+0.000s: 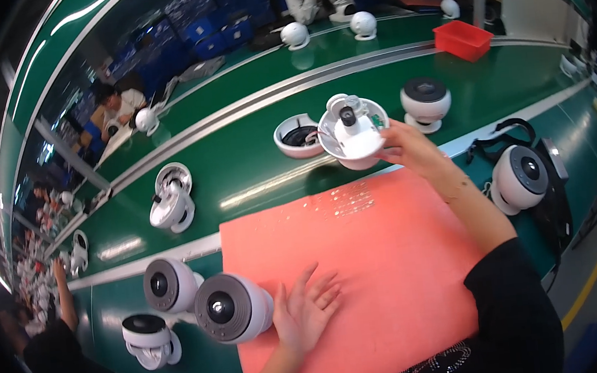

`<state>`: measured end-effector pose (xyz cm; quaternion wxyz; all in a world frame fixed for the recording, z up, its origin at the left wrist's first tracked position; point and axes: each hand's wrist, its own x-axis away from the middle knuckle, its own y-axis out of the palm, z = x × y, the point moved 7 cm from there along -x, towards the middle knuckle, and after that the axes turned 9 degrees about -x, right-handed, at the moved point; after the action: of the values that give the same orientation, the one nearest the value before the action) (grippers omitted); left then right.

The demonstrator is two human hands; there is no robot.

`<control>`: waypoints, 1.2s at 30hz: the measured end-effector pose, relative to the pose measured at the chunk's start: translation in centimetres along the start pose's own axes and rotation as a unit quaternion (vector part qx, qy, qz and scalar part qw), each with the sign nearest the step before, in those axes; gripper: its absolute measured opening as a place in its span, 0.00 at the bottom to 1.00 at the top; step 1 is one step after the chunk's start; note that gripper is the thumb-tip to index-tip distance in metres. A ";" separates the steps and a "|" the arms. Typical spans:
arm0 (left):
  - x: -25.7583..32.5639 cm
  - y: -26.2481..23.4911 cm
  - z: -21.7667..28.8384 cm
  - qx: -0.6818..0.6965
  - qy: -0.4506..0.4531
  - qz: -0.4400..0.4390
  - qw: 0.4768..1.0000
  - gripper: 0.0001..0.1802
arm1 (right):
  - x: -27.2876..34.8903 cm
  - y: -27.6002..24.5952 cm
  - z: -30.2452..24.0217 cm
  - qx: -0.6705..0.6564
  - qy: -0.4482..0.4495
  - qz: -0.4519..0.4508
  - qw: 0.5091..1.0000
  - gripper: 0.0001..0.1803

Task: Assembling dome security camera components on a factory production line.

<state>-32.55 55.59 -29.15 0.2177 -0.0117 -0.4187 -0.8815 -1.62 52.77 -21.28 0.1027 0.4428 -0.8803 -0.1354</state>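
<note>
My right hand (413, 148) reaches forward and grips the rim of an opened white camera housing (357, 141). Inside it show a black lens, a green circuit board and thin wires. A matching half shell (299, 137) with a dark inside sits just left of it, and wires seem to run between the two. Palm up over the pink mat (385, 264), my left hand (307, 314) holds nothing, its fingers spread. Right beside it lies a round white camera (232, 308) with a grey front and dark lens.
More white cameras stand at left (170, 285), lower left (148, 339) and right (520, 178), the last by a black strap (502, 134). An opened camera (172, 199) and a dark-topped one (426, 104) rest on the green belt. Beyond is a red bin (463, 41). Other people work nearby.
</note>
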 end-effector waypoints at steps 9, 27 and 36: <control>1.9 2.2 -0.9 0.284 -0.134 -0.119 0.942 0.46 | 8.5 5.0 2.9 0.011 0.170 -0.113 0.979 0.18; 2.5 1.4 -1.6 -0.019 -0.105 -0.042 0.993 0.25 | 19.3 12.2 -2.2 0.448 -0.323 -0.203 0.809 0.28; 3.2 1.5 -2.2 0.044 -0.103 -0.016 0.994 0.25 | 24.7 18.5 5.2 0.554 -0.377 -0.404 0.623 0.18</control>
<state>-34.52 51.97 -28.85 0.1595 -0.0863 -0.4777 -0.8596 -31.56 44.14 -18.63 -0.5675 0.6374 -0.4834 0.1951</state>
